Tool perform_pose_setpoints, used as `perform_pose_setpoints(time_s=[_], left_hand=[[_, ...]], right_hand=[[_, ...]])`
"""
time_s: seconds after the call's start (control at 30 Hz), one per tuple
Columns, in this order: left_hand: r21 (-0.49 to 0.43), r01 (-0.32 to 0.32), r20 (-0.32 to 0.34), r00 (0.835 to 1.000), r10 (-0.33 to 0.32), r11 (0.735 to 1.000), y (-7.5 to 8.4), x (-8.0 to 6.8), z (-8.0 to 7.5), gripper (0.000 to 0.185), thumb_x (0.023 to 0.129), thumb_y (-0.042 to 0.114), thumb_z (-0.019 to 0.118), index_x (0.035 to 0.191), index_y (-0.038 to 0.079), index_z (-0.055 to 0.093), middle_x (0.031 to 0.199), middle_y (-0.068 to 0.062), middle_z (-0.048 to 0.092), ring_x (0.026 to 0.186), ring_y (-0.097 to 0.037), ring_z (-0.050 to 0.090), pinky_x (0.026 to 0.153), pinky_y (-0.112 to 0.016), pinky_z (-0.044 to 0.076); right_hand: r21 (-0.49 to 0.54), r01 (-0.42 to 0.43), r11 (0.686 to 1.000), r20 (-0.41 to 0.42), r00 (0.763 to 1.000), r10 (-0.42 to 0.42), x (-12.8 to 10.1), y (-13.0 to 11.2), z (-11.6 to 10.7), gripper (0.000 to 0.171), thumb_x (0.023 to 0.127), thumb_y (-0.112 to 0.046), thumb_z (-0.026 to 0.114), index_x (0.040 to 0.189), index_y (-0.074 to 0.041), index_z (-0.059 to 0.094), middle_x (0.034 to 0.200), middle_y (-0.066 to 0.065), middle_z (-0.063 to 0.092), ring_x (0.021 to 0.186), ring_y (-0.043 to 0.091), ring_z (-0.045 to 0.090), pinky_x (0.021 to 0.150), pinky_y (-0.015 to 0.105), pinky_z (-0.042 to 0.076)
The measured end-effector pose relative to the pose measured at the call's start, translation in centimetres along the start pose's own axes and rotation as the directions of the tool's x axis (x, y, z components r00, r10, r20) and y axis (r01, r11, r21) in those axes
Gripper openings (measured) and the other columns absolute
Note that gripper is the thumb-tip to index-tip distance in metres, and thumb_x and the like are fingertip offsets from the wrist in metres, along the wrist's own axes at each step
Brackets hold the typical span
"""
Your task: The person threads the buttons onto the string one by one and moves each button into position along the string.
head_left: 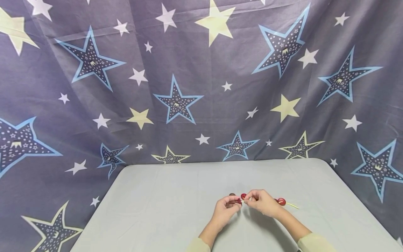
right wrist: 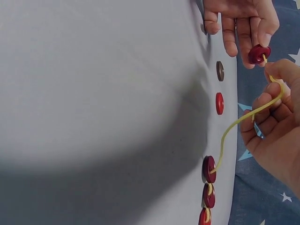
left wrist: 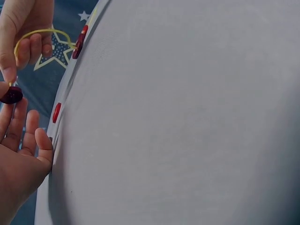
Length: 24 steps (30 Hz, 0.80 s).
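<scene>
My left hand (head_left: 224,212) pinches a dark red button (right wrist: 258,55) between thumb and fingertips. Facing it from the right, my right hand (head_left: 263,203) pinches a yellow cord (right wrist: 233,123) close to its end. That end meets the button's face at the holes; whether it passes through, I cannot tell. From my right fingers the cord curves down to a row of red buttons strung on it, among them a dark red button (right wrist: 209,169) lying on the table. In the left wrist view the held button (left wrist: 11,95) sits between both hands.
A loose brown button (right wrist: 220,71) and a loose bright red button (right wrist: 220,103) lie on the pale table (head_left: 157,210), just beyond my hands. The cord's other end (head_left: 293,206) sticks out to the right. A star-patterned cloth (head_left: 189,70) hangs behind and beside the table.
</scene>
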<state>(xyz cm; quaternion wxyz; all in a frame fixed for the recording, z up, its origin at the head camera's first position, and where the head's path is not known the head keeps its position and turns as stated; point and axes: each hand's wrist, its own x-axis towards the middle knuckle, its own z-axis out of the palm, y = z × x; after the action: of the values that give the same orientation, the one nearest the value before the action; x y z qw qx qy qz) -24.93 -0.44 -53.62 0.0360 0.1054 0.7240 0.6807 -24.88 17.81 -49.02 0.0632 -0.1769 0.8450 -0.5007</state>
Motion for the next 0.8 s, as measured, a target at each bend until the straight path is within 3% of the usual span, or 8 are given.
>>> perform_pose_setpoints(time_s=[0.37, 0.63, 0.8], left_hand=[[0.009, 0.009, -0.003, 1.0, -0.009, 1.0, 0.13, -0.04, 0.07, 0.029, 0.076, 0.001, 0.065, 0.104, -0.006, 0.064, 0.096, -0.02, 0.068, 0.077, -0.005, 0.058, 0.067, -0.014, 0.046], [-0.015, 0.023, 0.004, 1.0, -0.023, 1.0, -0.17, 0.05, -0.05, 0.029, 0.076, 0.006, 0.067, 0.104, 0.0, 0.066, 0.095, -0.01, 0.069, 0.077, -0.003, 0.059, 0.069, -0.015, 0.048], [-0.029, 0.003, 0.008, 1.0, -0.003, 1.0, -0.1, 0.03, -0.02, 0.03, 0.075, 0.004, 0.067, 0.104, -0.001, 0.066, 0.095, -0.013, 0.069, 0.077, -0.003, 0.059, 0.07, -0.015, 0.048]], right_hand=[[-0.003, 0.013, 1.0, 0.004, 1.0, -0.013, 0.06, 0.04, 0.12, 0.015, 0.086, -0.016, 0.065, 0.087, -0.002, 0.064, 0.059, -0.006, 0.044, 0.048, -0.001, 0.037, 0.044, 0.016, 0.03], [-0.016, 0.029, 0.999, 0.002, 1.0, -0.029, 0.21, 0.05, 0.25, 0.013, 0.086, -0.016, 0.064, 0.086, -0.003, 0.064, 0.058, -0.007, 0.045, 0.049, -0.001, 0.036, 0.045, 0.016, 0.03], [0.005, 0.033, 0.999, 0.006, 0.999, -0.033, 0.26, 0.09, 0.27, 0.014, 0.086, -0.014, 0.064, 0.088, 0.0, 0.064, 0.058, -0.006, 0.043, 0.048, -0.001, 0.036, 0.045, 0.016, 0.029]])
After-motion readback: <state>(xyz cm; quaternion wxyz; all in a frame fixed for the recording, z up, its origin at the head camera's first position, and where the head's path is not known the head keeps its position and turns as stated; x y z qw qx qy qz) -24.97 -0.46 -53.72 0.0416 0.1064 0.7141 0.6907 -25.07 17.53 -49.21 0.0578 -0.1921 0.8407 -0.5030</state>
